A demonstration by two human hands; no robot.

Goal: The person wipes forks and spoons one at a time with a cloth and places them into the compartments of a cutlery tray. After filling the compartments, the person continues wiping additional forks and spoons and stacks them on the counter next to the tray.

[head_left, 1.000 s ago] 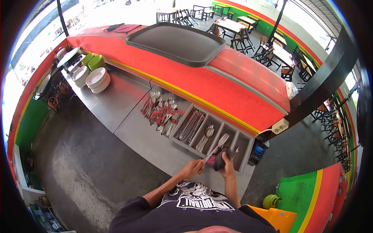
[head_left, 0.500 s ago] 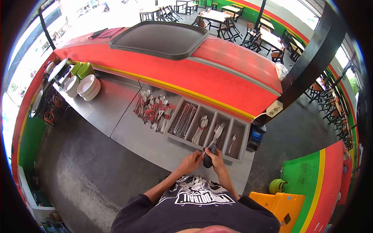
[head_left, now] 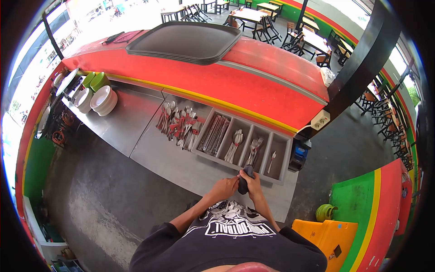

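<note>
My right hand (head_left: 253, 182) is closed around a dark cloth (head_left: 246, 174) at the near edge of a grey four-compartment cutlery tray (head_left: 226, 163). My left hand (head_left: 225, 186) lies beside it with fingers curled against the cloth's lower end; whether it grips anything is unclear. The tray holds long dark utensils (head_left: 215, 134), spoons (head_left: 234, 144), forks (head_left: 254, 148) and one small spoon (head_left: 272, 158) in separate compartments.
Loose cutlery with red handles (head_left: 180, 126) lies left of the tray on the steel counter (head_left: 149, 149). White bowls (head_left: 102, 98) and green bowls (head_left: 95, 80) stand far left. Dark serving trays (head_left: 186, 40) are stacked on the red bar top. A yellow bin (head_left: 328, 235) stands at the lower right.
A second ago my left hand held a fork against the cloth. That fork is out of my hand now and forks lie in their compartment. Both hands have drawn together at the cloth.
</note>
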